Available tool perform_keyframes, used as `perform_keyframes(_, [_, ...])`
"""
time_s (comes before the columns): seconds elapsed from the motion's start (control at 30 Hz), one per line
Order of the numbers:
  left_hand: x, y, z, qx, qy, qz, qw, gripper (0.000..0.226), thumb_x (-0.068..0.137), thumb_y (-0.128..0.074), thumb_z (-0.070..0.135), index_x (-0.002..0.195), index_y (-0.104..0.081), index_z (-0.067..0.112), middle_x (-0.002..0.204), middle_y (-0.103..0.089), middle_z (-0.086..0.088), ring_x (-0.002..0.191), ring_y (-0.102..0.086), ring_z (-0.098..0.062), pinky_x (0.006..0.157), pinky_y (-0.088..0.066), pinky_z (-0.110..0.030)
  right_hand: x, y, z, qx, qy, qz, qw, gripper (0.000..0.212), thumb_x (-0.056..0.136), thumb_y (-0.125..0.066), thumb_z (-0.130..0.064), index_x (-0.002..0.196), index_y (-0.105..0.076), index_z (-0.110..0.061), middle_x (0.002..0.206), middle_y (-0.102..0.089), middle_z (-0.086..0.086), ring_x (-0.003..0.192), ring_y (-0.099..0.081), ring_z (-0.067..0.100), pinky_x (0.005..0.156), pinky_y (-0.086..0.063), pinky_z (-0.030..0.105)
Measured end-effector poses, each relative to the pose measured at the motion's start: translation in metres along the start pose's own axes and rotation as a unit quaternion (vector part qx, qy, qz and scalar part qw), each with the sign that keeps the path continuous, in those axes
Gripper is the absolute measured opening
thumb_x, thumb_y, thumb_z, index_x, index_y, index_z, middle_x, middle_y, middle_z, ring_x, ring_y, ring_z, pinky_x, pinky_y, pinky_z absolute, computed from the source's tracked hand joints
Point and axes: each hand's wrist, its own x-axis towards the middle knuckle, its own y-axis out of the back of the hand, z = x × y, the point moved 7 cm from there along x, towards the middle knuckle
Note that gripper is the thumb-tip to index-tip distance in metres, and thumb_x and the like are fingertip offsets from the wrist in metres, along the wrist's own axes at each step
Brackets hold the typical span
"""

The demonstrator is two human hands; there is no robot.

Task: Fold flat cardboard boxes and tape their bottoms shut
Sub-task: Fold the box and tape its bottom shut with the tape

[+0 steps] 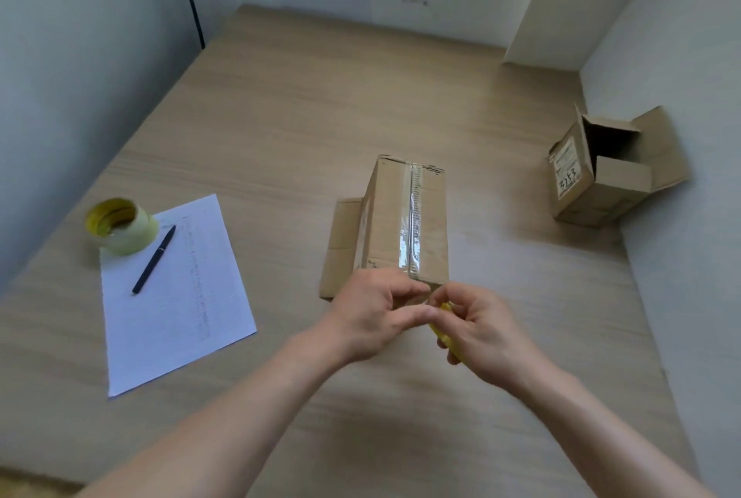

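A brown cardboard box point(391, 216) stands bottom up in the middle of the wooden table point(260, 116), with a strip of clear tape point(414, 224) running along its centre seam. One flap lies flat on the table at its left. My left hand point(373, 313) is at the box's near end, its fingers pinching the tape where it comes over the edge. My right hand point(477, 331) is just beside it and grips a yellow tool point(443, 331), mostly hidden by the fingers. A roll of tape point(120, 226) with a yellow core sits far left.
A white sheet of paper point(172, 293) with a dark pen point(154, 259) lies left of the box, the tape roll on its corner. Another open-topped cardboard box point(601, 172) stands at the right by the wall. Grey walls enclose the table; a sign hangs at the back.
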Motion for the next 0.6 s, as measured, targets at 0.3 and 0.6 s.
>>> perform_keyframes(0.3, [-0.034, 0.016, -0.021, -0.073, 0.062, 0.121, 0.988, 0.009, 0.080, -0.070, 0.019, 0.074, -0.076, 0.019, 0.070, -0.069, 0.016, 0.067, -0.062, 0.004, 0.061, -0.042, -0.012, -0.032, -0.015, -0.007, 0.170, -0.067, -0.195, 0.964, 0.060, 0.084, -0.070, -0.020, 0.136, -0.044, -0.036, 0.080, -0.070, 0.022, 0.071, -0.060, 0.027, 0.067, -0.050, 0.030])
perform_keyframes(0.6, [-0.020, 0.040, -0.031, -0.021, 0.044, 0.228, 0.973, 0.012, 0.083, -0.070, 0.022, 0.078, -0.077, 0.014, 0.073, -0.072, 0.008, 0.069, -0.066, -0.005, 0.062, -0.052, -0.028, 0.003, 0.060, -0.018, -0.443, 0.028, 0.073, 0.893, 0.061, 0.087, -0.051, -0.067, 0.144, -0.033, -0.054, 0.121, -0.068, -0.003, 0.111, -0.058, 0.026, 0.069, -0.032, 0.032])
